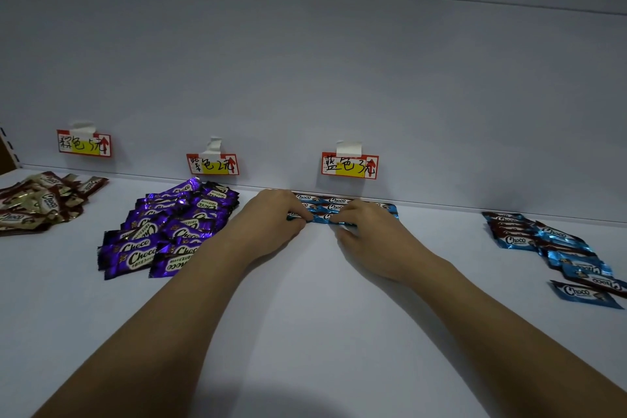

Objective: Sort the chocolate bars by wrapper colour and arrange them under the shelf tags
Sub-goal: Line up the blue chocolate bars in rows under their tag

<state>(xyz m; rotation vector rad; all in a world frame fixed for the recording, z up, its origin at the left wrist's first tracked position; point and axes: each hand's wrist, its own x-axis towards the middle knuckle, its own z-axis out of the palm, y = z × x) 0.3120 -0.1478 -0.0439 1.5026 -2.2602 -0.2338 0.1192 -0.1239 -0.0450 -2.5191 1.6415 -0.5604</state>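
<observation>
Head view: white shelf (305, 316), three taped tags on the back wall. Both hands at the blue row (339, 205), which lies against the wall under the blue tag (349, 165). Left hand (271, 224) and right hand (366, 234) each pinch an end of the front blue bar (320, 218). Purple pile (169, 227) under the purple tag (212, 163); brown pile (40, 202) under the brown tag (83, 143). Loose blue bars (556, 251) far right.

A single wide-angle view looks from the person's head, forward and down along both forearms onto the white shelf (305, 316). It faces the back wall (305, 61) squarely, close enough that the taped tags (350, 165) fill mid-frame.
</observation>
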